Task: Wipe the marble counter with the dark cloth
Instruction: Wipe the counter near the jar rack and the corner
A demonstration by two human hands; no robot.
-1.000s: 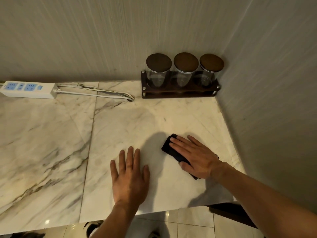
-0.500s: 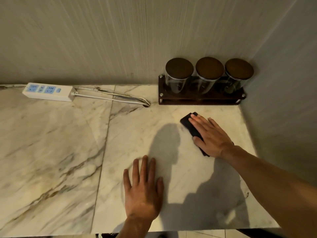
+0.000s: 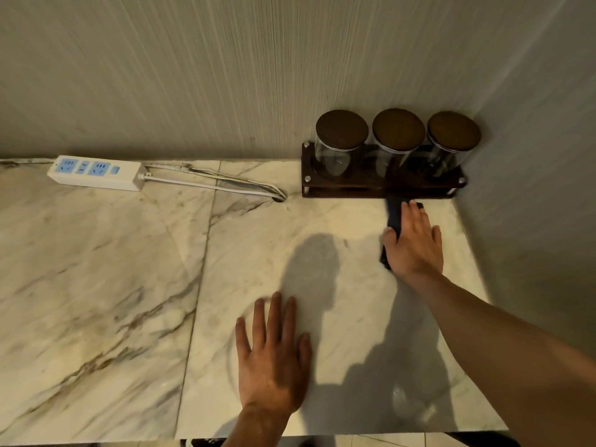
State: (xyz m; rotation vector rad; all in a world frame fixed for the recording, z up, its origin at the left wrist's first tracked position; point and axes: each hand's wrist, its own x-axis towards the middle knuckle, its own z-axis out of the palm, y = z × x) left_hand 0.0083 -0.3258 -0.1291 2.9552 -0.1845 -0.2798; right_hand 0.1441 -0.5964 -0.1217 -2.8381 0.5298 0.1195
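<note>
While L hand (image 3: 272, 359) rests flat, R hand (image 3: 414, 246) presses cloth (image 3: 394, 214).

The one view is worn on the person's head and looks forward and steeply down across the marble worktop (image 3: 106, 285); it faces the back wall (image 3: 225, 75), with the jar rack (image 3: 354, 190) up and right of frame centre. It sits near; both forearms enter from the bottom edge, the left hand (image 3: 274, 359) well short of the jar rack, the right hand (image 3: 414, 243) just before it.

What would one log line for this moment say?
step: wipe | right hand: flat on dark cloth, by jar rack | left hand: flat on marble counter | power strip: back left
</note>
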